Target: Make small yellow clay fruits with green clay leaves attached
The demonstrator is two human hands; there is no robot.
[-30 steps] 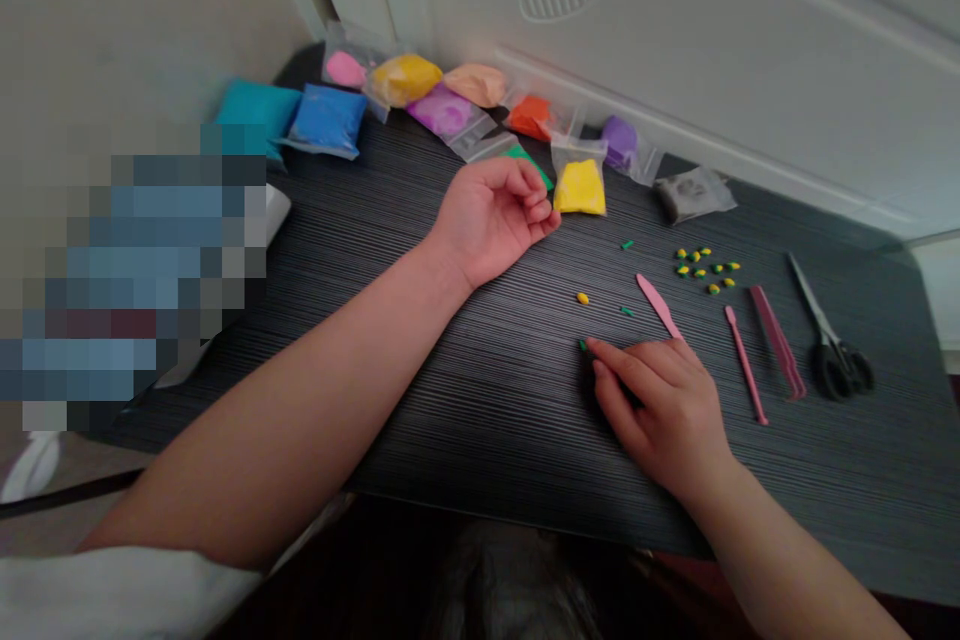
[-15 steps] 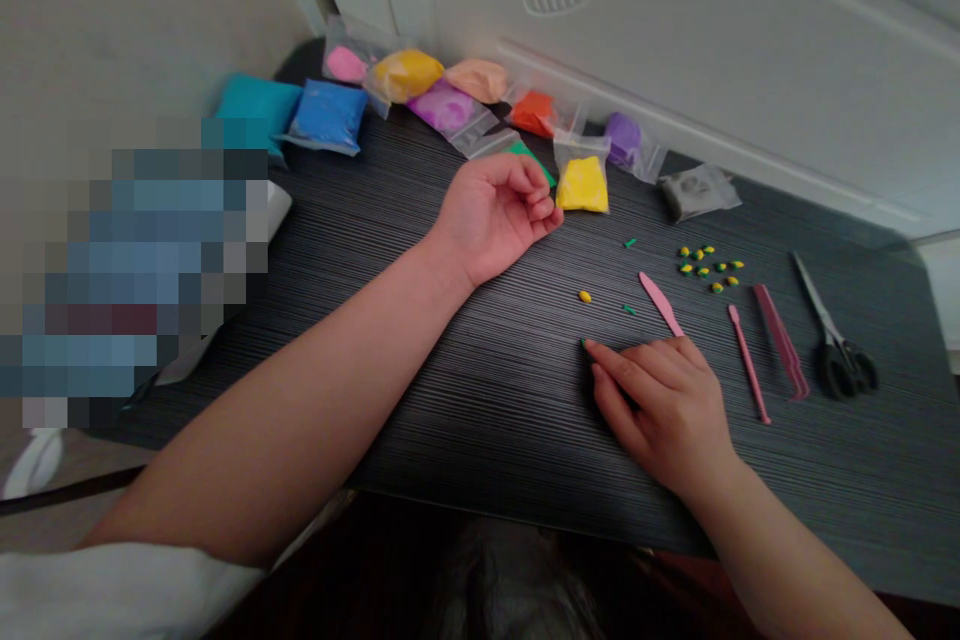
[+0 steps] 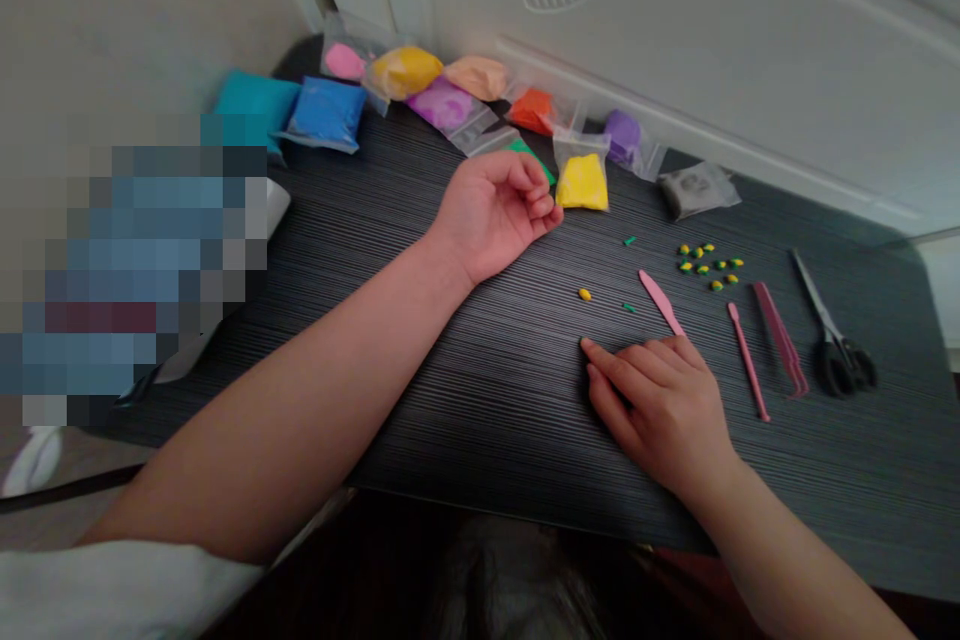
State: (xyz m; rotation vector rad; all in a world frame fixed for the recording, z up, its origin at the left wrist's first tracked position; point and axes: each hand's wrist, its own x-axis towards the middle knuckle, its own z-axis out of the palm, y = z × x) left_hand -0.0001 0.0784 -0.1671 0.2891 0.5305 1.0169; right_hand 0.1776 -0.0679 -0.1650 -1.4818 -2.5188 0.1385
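My right hand (image 3: 656,400) lies low over the dark table (image 3: 480,400), index finger stretched out with its tip pressed on the surface. Whatever is under that fingertip is hidden. Just beyond it are a small yellow clay oval (image 3: 584,294) and a thin green clay strip (image 3: 628,307). Another green strip (image 3: 629,241) lies farther back. The blade of a pink plastic knife (image 3: 660,301) shows behind my knuckles. My left hand (image 3: 499,215) rests palm up, fingers loosely curled in with nothing visible in them, beside a bag of yellow clay (image 3: 583,182).
Several yellow-and-green clay pieces (image 3: 703,269) sit at the right. Past them are a thin pink tool (image 3: 748,360), pink tweezers (image 3: 780,338) and scissors (image 3: 836,340). Bagged clay, including a blue pack (image 3: 327,115) and a grey one (image 3: 697,190), lines the back.
My right index finger has shifted very slightly forward and left, and the bit of green clay seen at its tip is now out of sight. My left hand has stayed still.
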